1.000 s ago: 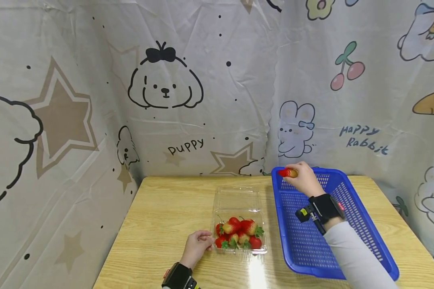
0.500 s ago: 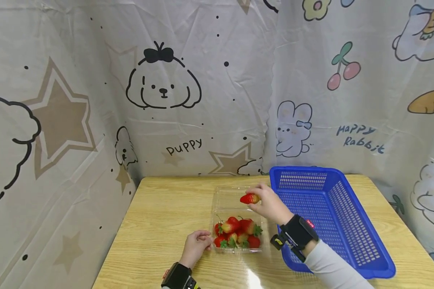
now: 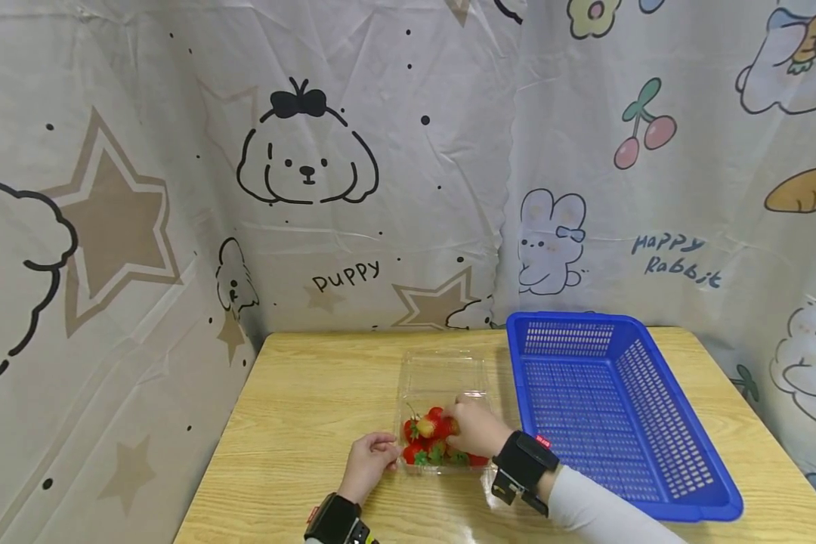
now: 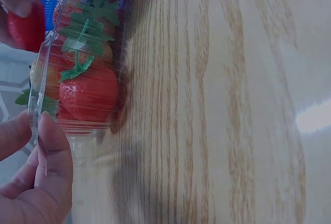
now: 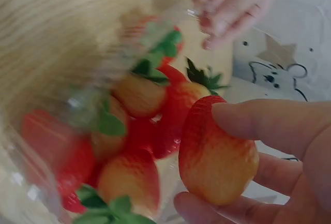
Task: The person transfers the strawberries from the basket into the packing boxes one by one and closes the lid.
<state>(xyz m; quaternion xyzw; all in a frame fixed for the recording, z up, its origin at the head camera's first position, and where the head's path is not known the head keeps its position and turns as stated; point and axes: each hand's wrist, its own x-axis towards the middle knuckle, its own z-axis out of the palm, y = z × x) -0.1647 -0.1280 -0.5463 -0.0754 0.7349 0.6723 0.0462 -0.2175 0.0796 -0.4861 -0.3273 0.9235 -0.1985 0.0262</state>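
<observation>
A clear plastic clamshell box (image 3: pixel 442 374) lies on the table with its lid folded back. Several red and pale-yellow strawberries (image 3: pixel 427 428) with green leaves are heaped in it. My left hand (image 3: pixel 367 465) pinches the box's near left rim (image 4: pixel 37 97) between thumb and fingers. Over the heap, my right hand (image 3: pixel 477 429) holds one strawberry (image 5: pixel 217 154) between thumb and fingertips, its side turned to the right wrist camera. This strawberry (image 4: pixel 27 25) also shows near the rim in the left wrist view. In the head view, the right hand covers part of the heap.
A blue perforated plastic basket (image 3: pixel 699 431) stands to the right of the box, under the right forearm (image 3: pixel 585 499) at its near left side. The wooden table (image 3: pixel 313 400) extends to the left. A printed curtain (image 3: pixel 381 151) rises behind the table.
My right hand, holding the strawberry, has moved left from above the basket's far left corner, then down to the box. My left hand has stayed at the rim.
</observation>
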